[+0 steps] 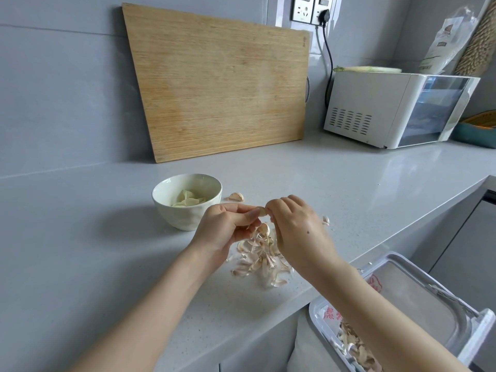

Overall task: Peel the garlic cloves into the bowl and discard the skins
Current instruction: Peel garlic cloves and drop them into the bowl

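Seen from the head camera, the left hand (228, 226) and right hand (295, 226) together pinch one garlic clove (261, 210) above the pile of skins (261, 260) on the counter (94, 237), with the bowl (187, 201) of peeled cloves just left of the left hand, another clove (236, 196) just beyond the hands, and the bin (397, 312) below the right forearm.

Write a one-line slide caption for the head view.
Left hand and right hand pinch a garlic clove over a skin pile on the counter, beside a bowl of peeled cloves.
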Available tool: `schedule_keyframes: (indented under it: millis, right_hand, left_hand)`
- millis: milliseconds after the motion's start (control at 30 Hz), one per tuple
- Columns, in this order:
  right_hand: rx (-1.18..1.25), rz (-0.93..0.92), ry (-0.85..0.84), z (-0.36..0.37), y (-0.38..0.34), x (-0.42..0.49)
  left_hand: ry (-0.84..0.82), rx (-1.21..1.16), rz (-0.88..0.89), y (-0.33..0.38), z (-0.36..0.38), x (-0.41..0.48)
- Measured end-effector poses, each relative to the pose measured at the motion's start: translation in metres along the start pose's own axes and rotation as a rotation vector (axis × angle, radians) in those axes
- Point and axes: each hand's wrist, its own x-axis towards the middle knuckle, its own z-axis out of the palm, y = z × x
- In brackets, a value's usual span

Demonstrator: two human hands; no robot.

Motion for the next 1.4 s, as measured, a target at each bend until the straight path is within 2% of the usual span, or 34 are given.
schedule_keyframes:
  millis: [100, 233, 367, 533, 800, 967, 1100, 1233, 1400]
  right_hand:
    - [-0.108, -0.084, 0.016, -0.004, -0.005, 0.002]
    - [-0.158, -0.113, 0.04, -0.005, -0.007, 0.001]
    - [-0.08, -0.035, 0.019, -0.001, -0.003, 0.001]
    - [0.244, 0.167, 0.065, -0.004, 0.0, 0.002]
    - [0.318, 0.301, -0.02, -0.005, 0.004, 0.004]
    - [0.258, 0.385, -0.074, -0.001, 0.004, 0.007]
    - [0.242, 0.451, -0.022, 0.002, 0.003, 0.01]
    - [0.226, 0.488, -0.041, 0.005, 0.01, 0.01]
    - [0.161, 0.635, -0.078, 0.002, 0.022, 0.004]
  left_hand:
    - [-0.022, -0.107, -0.106, 0.003, 0.002, -0.001]
    - [-0.049, -0.123, -0.142, 0.006, 0.002, -0.003]
    - [-0.067, -0.123, -0.149, 0.007, 0.002, -0.004]
    - [-0.177, -0.077, -0.14, 0.009, 0.001, -0.005]
    - [-0.414, -0.039, -0.167, 0.012, -0.006, -0.006]
    - [-0.31, -0.035, -0.19, 0.009, -0.004, -0.003]
    - [-0.284, -0.071, -0.261, 0.007, -0.002, -0.003]
    - [-0.167, -0.068, -0.195, 0.005, -0.002, 0.0]
    - [-0.081, -0.213, -0.097, 0.006, -0.005, 0.004]
